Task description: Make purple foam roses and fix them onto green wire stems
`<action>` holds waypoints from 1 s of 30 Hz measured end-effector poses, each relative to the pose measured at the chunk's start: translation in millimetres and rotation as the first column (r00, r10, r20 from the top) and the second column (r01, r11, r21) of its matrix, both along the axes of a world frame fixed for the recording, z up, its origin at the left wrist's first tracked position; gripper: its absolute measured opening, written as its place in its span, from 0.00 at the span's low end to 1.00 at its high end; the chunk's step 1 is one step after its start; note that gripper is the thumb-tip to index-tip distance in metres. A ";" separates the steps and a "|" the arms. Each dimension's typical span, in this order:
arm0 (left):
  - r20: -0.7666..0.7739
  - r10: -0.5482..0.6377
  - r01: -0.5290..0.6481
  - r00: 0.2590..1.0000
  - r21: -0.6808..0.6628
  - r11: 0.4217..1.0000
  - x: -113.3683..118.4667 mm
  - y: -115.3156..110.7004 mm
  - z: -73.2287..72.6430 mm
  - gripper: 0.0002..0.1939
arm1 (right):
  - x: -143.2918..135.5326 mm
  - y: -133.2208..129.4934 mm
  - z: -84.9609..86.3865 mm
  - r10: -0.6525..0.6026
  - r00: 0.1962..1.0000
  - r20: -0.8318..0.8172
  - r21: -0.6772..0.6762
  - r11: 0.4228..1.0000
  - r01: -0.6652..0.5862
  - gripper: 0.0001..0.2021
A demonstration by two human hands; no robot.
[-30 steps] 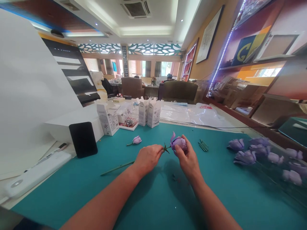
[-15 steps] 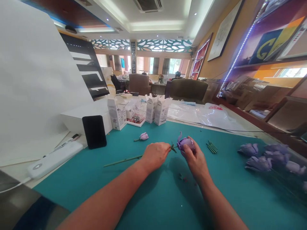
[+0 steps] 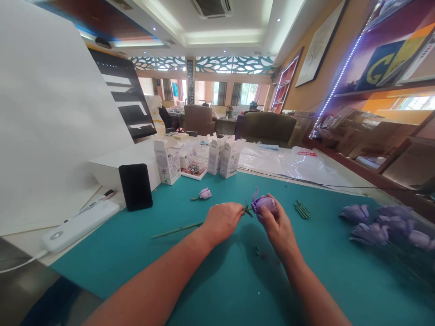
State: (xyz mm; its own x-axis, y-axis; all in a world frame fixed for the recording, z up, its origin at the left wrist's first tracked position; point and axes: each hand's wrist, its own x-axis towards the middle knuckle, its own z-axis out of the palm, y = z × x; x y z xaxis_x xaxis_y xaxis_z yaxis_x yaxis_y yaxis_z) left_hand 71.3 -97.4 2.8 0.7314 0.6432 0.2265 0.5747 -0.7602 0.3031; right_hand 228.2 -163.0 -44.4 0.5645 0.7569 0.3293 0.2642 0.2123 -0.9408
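Observation:
My left hand (image 3: 224,222) is closed around a long green flower stem (image 3: 178,231), whose far end sticks out to the left over the mat. Small green sepals (image 3: 248,209) show just past my left fingertips. Between thumb and fingers, my right hand (image 3: 278,224) grips a purple rose head (image 3: 264,206), with one petal curling up on its left side. Sepals and rose head are very close; whether they touch I cannot tell. A smaller pale purple rosebud (image 3: 205,194) on a short stem lies beyond my left hand. Short green stem pieces (image 3: 302,209) lie right of my right hand.
On the green mat (image 3: 224,280), several purple roses (image 3: 370,233) lie at the right, and tiny bits (image 3: 260,252) lie below my hands. White boxes (image 3: 230,158) and a tray (image 3: 194,172) stand behind. A black phone-like slab (image 3: 136,187) and white power strip (image 3: 79,224) are left.
The rose head and the sepals on the stem are slightly closer together. Both hands keep their grip, and the whole view has shifted slightly.

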 end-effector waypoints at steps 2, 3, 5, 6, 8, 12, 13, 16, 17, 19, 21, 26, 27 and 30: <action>0.018 -0.008 0.008 1.000 -0.009 1.000 -0.2 0.9 0.5 0.15 | -2.8 -1.6 3.6 0.031 0.998 -0.053 -0.013 0.999 -0.031 0.36; 0.031 -0.007 0.008 0.999 -0.017 1.000 -0.6 1.6 1.5 0.15 | -3.2 -2.5 5.5 0.042 0.997 -0.066 -0.004 0.999 -0.043 0.37; 0.074 0.002 0.001 0.997 -0.045 0.999 -2.2 3.9 5.6 0.14 | -0.5 -4.1 8.6 0.046 0.998 -0.042 0.037 0.998 -0.044 0.36; 0.103 0.011 -0.004 0.995 -0.071 0.997 -3.4 5.5 8.9 0.14 | 2.7 -4.9 10.0 0.038 0.999 -0.021 0.049 0.998 -0.037 0.35; 0.193 0.045 -0.016 0.980 -0.150 0.989 -6.4 9.3 18.6 0.15 | 10.6 -6.6 12.6 -0.014 1.000 0.007 0.051 0.999 0.014 0.31; 0.425 0.108 0.087 0.899 -0.415 0.905 -10.6 14.7 45.6 0.15 | 13.0 -10.1 20.6 -0.106 0.994 0.002 -0.015 0.994 0.106 0.24; 0.490 0.116 0.156 0.864 -0.480 0.863 -10.2 14.8 52.6 0.14 | 7.9 -10.9 23.1 -0.063 0.998 0.009 -0.049 0.997 0.063 0.23; 0.655 0.186 0.371 0.733 -0.614 0.697 -3.9 11.4 69.8 0.12 | -19.7 -14.4 28.6 0.245 0.970 -0.008 -0.175 0.954 -0.242 0.22; 0.694 0.218 0.433 0.687 -0.631 0.644 -0.5 8.9 73.6 0.13 | -30.7 -15.8 29.1 0.356 0.934 -0.032 -0.185 0.916 -0.356 0.22; 0.757 0.272 0.535 0.594 -0.624 0.570 6.7 2.7 77.9 0.13 | -50.1 -18.0 28.0 0.501 0.860 -0.096 -0.166 0.844 -0.510 0.23; 0.802 0.314 0.611 0.508 -0.593 0.524 12.3 -3.5 78.6 0.12 | -62.1 -19.2 25.6 0.581 0.806 -0.114 -0.168 0.788 -0.592 0.20; 0.825 0.335 0.690 0.454 -0.564 0.454 13.1 -9.3 80.8 0.13 | -61.6 -20.1 26.2 0.613 0.789 -0.029 -0.225 0.766 -0.603 0.16; 0.820 0.338 0.688 0.461 -0.571 0.447 12.0 -8.8 83.1 0.14 | -59.8 -20.4 27.3 0.615 0.789 -0.015 -0.236 0.764 -0.600 0.16; 0.801 0.348 0.652 0.486 -0.598 0.465 10.4 -7.3 92.3 0.20 | -56.9 -21.4 30.1 0.632 0.775 -0.013 -0.249 0.748 -0.615 0.15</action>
State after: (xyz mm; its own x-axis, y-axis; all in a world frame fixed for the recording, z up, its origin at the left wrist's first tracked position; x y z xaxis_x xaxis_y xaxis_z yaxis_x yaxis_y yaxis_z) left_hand 81.7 -104.7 95.0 0.6438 0.7382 0.2012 -0.3926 0.0930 0.9150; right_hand 171.2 -184.4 -14.3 -0.0762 0.9895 0.1225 0.2132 0.1362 -0.9675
